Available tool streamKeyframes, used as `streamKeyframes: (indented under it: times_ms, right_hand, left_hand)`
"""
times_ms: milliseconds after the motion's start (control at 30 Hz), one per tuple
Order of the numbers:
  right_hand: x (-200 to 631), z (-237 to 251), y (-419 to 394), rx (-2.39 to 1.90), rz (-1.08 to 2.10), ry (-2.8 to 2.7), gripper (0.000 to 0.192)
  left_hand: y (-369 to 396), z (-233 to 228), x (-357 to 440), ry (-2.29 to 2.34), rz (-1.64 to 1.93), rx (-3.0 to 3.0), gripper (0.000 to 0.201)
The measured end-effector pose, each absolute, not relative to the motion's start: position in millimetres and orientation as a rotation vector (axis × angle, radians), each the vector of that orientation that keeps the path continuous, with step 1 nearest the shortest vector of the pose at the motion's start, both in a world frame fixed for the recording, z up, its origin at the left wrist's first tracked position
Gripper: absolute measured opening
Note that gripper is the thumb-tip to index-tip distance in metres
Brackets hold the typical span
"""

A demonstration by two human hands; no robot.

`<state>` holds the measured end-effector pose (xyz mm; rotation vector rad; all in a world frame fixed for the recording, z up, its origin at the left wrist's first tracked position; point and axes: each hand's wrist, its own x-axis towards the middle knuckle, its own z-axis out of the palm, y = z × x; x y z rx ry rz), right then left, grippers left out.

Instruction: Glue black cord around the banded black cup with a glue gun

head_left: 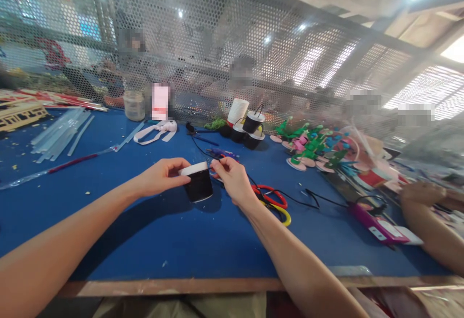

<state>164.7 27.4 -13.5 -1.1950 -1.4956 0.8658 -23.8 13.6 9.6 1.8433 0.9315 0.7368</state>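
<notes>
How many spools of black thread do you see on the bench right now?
4, maybe more hidden. One black spool is held between the left hand and right hand. Three stand clustered by the mesh screen, beside a white spool.

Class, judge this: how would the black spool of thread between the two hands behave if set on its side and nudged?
The black spool looks round, so it would probably roll. It seems light, pinched easily by the left hand.
</notes>
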Motion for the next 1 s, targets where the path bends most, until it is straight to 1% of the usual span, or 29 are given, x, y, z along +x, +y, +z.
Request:
streamKeyframes:
  times_ms: [267,467,667,867,1000]
  right_hand:
    - [158.3,-16.1,21.9,-1.103,1.016,-1.461,0.026]
    - [152.4,-21.1,17.6,-1.178,0.763,-1.554,0.024]
    - [144.6,-19.6,11.5,-1.202,0.663,-1.593,0.018]
    - [137.6,-23.3,8.2,-1.180,0.541,-1.710,0.016]
    - [133.7,-26.7,8.5,-1.145,0.410,-1.777,0.015]
  left_hand:
    - [9.2,15.2,-21.3,0.927,0.759,1.794,0.015]
    - [8.0,11.2,-20.3,0.905,0.780,1.749,0.014]
    - [6.4,8.4,-18.5,0.934,0.732,1.889,0.010]
    - [2.0,8.4,-12.9,1.090,0.682,1.916,0.022]
    - [-2.4,9.9,-8.6,1.153,0.712,1.908,0.022]
